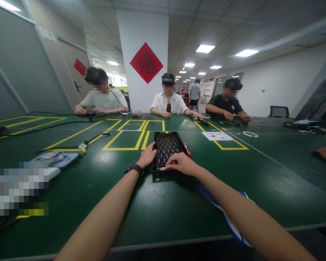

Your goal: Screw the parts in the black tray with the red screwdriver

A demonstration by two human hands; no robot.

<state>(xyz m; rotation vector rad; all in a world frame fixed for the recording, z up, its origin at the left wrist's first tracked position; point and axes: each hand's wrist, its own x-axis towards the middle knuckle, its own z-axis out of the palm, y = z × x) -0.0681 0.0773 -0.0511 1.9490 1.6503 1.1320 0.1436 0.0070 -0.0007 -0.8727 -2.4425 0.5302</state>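
A shallow black tray (167, 146) lies lengthwise in front of me on the green table. Rows of small shiny metal pieces fill most of it. My left hand (148, 156) grips the tray's left side, thumb near the rim; a dark band circles that wrist. Over the near right corner, my right hand (180, 163) has its thumb and fingers pinched together. A small pale piece (163, 168) lies at the tray's near end, just beside those fingertips. What the pinch holds, if anything, is too small to make out. Something red (188, 149) shows beyond the tray's right side.
The green table (141, 206) carries yellow tape outlines. At left lie a blurred-out device (19, 192) and black cables (95, 137). Blue-and-white material (233, 217) sits under my right forearm. Ahead right are a paper sheet (217, 136) and a white ring (250, 134). Several people sit opposite.
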